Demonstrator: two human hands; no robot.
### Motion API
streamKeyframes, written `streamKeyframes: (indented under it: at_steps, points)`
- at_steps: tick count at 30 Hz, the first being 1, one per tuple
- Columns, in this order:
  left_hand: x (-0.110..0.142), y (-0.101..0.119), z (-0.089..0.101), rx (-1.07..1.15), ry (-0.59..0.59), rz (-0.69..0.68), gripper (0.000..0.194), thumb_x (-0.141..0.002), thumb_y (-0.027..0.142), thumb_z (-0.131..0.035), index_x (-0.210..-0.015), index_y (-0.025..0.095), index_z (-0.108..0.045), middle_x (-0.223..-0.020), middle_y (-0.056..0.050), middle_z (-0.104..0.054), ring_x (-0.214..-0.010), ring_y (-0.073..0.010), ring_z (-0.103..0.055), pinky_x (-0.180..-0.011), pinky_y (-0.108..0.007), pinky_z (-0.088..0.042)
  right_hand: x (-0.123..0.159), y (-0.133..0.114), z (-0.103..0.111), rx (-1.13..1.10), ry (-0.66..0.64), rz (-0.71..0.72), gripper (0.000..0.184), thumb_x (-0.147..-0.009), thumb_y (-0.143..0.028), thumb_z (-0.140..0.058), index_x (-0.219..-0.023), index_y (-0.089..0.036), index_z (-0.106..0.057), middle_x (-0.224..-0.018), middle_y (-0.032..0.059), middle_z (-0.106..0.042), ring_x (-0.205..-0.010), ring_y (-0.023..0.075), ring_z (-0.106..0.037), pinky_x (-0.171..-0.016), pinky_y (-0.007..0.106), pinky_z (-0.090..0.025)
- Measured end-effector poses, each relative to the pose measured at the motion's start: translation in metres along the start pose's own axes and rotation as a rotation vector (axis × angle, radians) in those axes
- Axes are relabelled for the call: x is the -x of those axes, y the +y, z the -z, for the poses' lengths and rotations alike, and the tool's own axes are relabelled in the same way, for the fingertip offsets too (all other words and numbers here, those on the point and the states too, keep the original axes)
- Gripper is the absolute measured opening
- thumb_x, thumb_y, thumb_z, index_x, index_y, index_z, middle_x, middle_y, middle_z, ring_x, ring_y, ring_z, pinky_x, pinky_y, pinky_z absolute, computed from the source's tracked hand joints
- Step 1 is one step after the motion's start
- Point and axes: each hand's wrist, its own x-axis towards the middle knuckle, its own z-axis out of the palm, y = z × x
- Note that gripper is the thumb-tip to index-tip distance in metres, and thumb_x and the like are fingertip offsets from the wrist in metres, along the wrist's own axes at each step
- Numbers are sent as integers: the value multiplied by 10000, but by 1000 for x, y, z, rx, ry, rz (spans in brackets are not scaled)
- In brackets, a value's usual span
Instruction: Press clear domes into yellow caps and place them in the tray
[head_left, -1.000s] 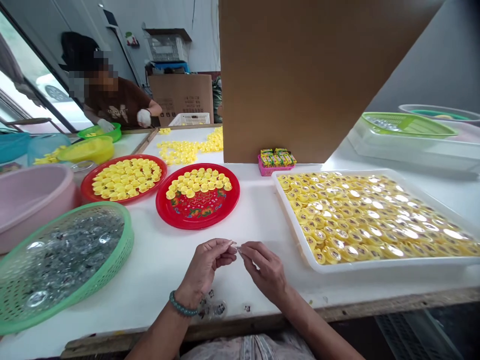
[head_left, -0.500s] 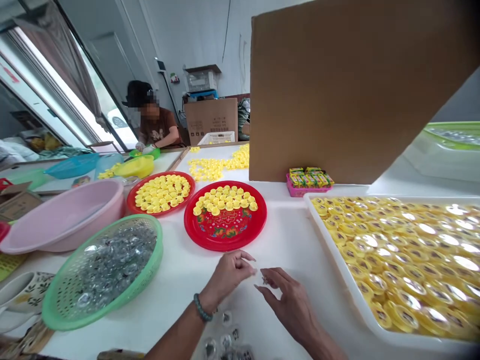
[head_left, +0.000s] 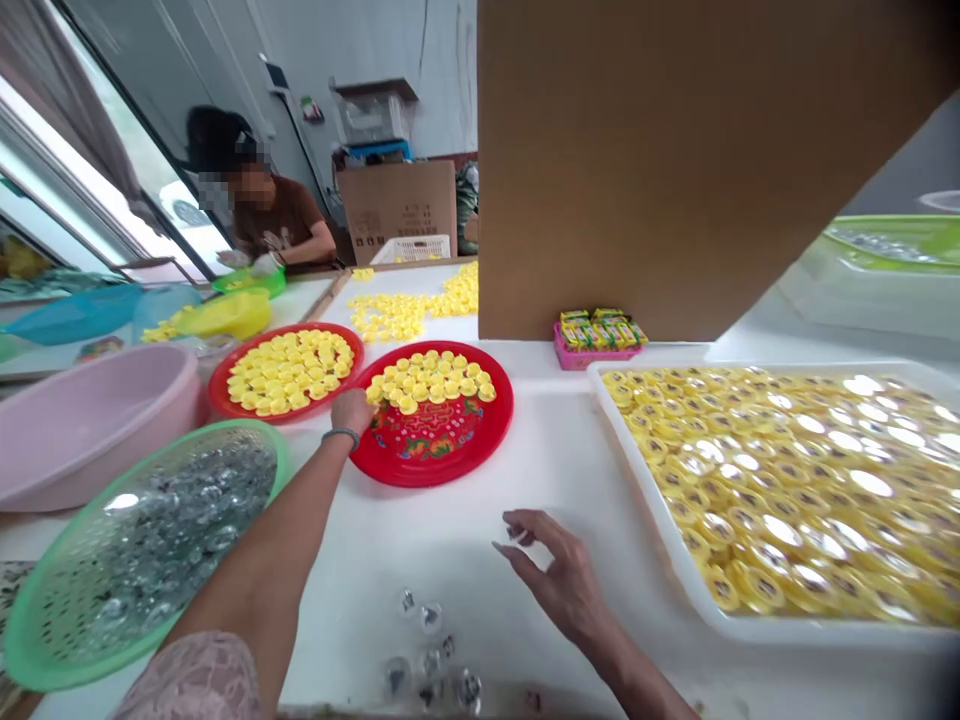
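Note:
My left hand (head_left: 352, 411) reaches out to the left rim of a red plate (head_left: 435, 472) printed with flowers. Its fingers are mostly hidden behind the back of the hand, right by the nearest small yellow plastic cups (head_left: 431, 377), which cover the plate's far half. Over the white table, my right hand (head_left: 559, 565) is curled, holding a small clear plastic piece (head_left: 517, 534) between thumb and fingers. Several similar clear pieces (head_left: 430, 617) lie loose by the table's near edge, left of this hand.
A white tray (head_left: 637, 490) of filled yellow cups stands at right. To the left are a green basket (head_left: 281, 460) of clear pieces, a pink basin (head_left: 97, 420) and another red plate (head_left: 225, 385). A cardboard sheet (head_left: 637, 170) rises behind a pink basket (head_left: 581, 358). A co-worker (head_left: 285, 215) sits beyond.
My left hand has moved away from my right hand, forward and left to the red plate. My right hand stays over the table with the clear piece. The view has shifted somewhat.

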Motion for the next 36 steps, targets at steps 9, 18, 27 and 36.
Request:
streamKeyframes:
  at_steps: [9, 18, 27, 36]
  points:
    - [102, 31, 13, 203, 84, -254, 266, -723, 349, -559, -898, 169, -648, -899, -66, -663, -820, -227, -612, -739, -316, -469, 4, -17, 20, -65, -42, -42, 262, -771, -231, -667, -1026, -210, -608, -884, 18, -653, -734, 123, -601, -709, 255, -504]
    - [235, 90, -27, 624, -335, -807, 260, -755, 144, -520, -962, 202, -667, -966, -55, -657, -929, -201, -564, -840, -313, -446, 14, -9, 35, 178, -264, -17, 248, -792, -225, -631, -1038, -204, -605, -932, 39, -655, -778, 144, -609, -710, 273, -503]
    - [236, 75, -52, 938, -418, -519, 330, -725, 225, -631, -1055, 203, -624, -902, -31, -666, -741, -138, -588, -662, -232, -477, -12, -9, 26, 425, -526, 158, 222, -817, -136, -582, -1036, -164, -610, -964, 71, -660, -900, 174, -595, -793, 277, -448]
    - [228, 74, -56, 1080, -479, -456, 345, -687, 116, -573, -1015, 195, -646, -836, -12, -709, -733, -137, -635, -702, -243, -504, -26, -3, 14, 599, -657, 187, 110, -814, -117, -580, -886, -181, -633, -851, 43, -668, -814, 153, -606, -706, 234, -399]
